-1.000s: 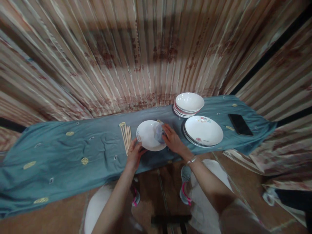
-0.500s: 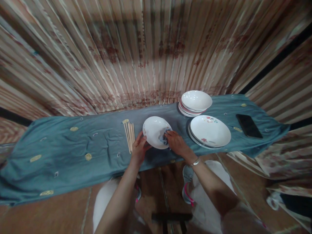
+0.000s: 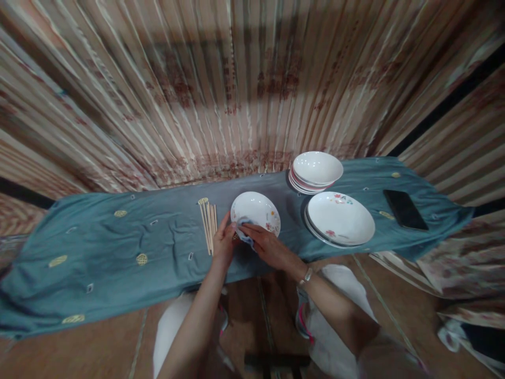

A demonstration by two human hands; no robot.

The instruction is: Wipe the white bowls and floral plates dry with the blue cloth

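Observation:
A small white plate with a floral rim is tilted up over the cloth-covered table. My left hand grips its lower left edge, thumb on the rim and fingers partly hidden behind. In my right hand is a bluish crumpled cloth, pressed against the plate's lower left rim close to my left thumb. Just left of the plate lie several wooden chopsticks, side by side.
To the right are a stack of larger flowered plates and, behind it, a stack of white bowls. A black phone lies at the far right. A pleated curtain hangs behind the table.
My right hand has slid the cloth from the plate's right side across to its lower left rim. My left hand keeps its hold on the plate, whose floral right side now shows.

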